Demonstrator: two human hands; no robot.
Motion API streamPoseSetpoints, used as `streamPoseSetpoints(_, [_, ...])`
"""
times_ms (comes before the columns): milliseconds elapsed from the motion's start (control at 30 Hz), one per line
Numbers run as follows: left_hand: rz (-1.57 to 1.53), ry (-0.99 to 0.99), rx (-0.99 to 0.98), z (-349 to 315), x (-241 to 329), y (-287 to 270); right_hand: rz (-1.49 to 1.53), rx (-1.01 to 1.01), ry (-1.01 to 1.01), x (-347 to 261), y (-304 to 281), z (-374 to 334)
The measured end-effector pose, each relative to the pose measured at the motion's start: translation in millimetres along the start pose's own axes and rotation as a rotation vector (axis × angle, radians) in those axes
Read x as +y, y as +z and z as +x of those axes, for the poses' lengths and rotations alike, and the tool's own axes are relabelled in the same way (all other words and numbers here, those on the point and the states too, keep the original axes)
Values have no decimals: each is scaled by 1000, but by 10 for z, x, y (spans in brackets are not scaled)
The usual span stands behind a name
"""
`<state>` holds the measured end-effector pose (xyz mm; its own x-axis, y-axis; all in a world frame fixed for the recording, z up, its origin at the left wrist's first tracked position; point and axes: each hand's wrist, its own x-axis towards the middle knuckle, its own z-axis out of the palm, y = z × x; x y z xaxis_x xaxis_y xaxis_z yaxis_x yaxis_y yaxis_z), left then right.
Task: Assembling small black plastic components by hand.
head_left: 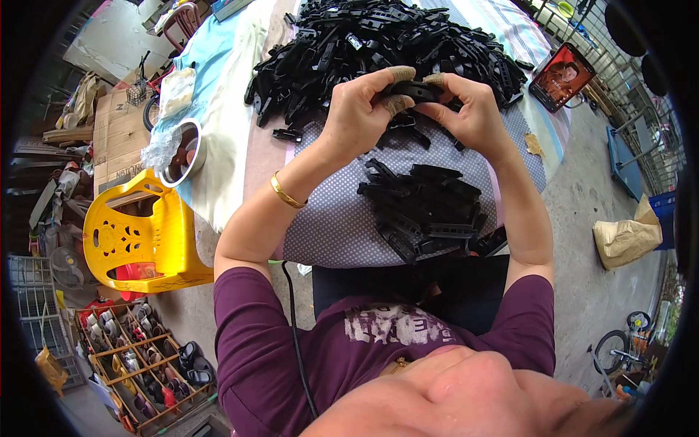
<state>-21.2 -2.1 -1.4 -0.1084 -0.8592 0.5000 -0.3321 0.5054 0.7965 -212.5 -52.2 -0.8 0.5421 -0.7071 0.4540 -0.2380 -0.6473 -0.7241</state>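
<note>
Between my two hands is a black plastic part (416,90), long and slightly curved; its exact kind I cannot make out. My left hand (368,109) pinches its left end, with tan coverings on the fingertips. At the other end my right hand (466,109) grips it between thumb and fingers, also with a covered fingertip. Behind my hands lies a large heap of similar black plastic parts (386,36). A smaller pile of black parts (426,204) rests on the dotted cloth (320,226) nearer to me.
A phone (563,76) stands propped at the table's right edge. On the left are a metal bowl (191,156) with a plastic bag and a yellow chair (138,233). A black cable (293,328) hangs beside my left arm. A shoe rack (145,364) stands lower left.
</note>
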Motion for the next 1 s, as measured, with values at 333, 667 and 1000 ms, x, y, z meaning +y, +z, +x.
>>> streamPoseSetpoints(333, [-2, 294, -699, -107, 108, 186, -824, 471, -224, 694, -312, 273])
streamPoseSetpoints(667, [-121, -89, -40, 5, -171, 167, 229, 276, 33, 216, -72, 185])
streamPoseSetpoints(1000, [-411, -402, -27, 46, -120, 30, -754, -241, 17, 90, -24, -73])
